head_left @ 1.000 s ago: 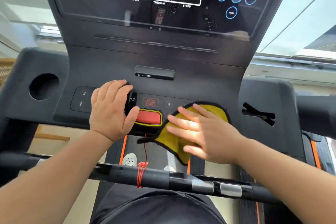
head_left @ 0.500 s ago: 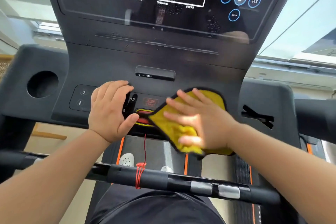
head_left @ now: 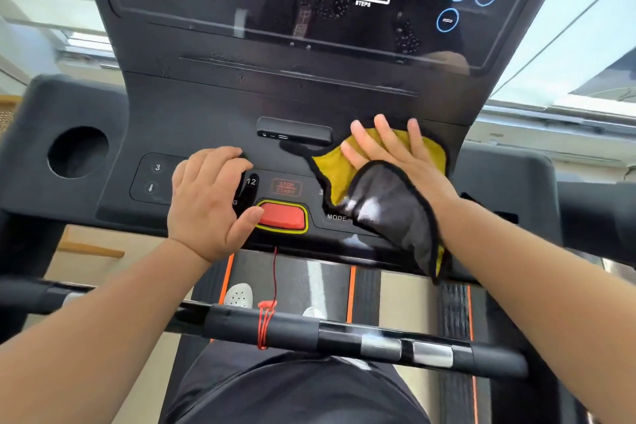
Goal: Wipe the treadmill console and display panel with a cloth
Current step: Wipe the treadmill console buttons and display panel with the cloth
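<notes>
The black treadmill console point(head_left: 192, 120) fills the middle of the head view, with the glossy display panel point(head_left: 309, 21) tilted above it. My right hand point(head_left: 395, 155) lies flat with straight fingers on a yellow cloth point(head_left: 330, 165), pressing it on the console right of the small port slot point(head_left: 295, 135). A grey flap of the cloth point(head_left: 392, 213) is folded over the back of that hand and hangs past the console's front edge. My left hand point(head_left: 210, 200) rests on the button area left of the red stop button point(head_left: 284, 216), fingers loosely bent.
A round cup hole point(head_left: 78, 152) sits at the console's left. A black handlebar point(head_left: 309, 327) with a red cord point(head_left: 265, 320) crosses in front of my body. The treadmill belt point(head_left: 292, 279) and a white shoe point(head_left: 239, 294) show below.
My right hand slid the cloth up and to the right, from beside the red button to the area next to the port slot. A grey flap folded over the hand. The left hand stayed.
</notes>
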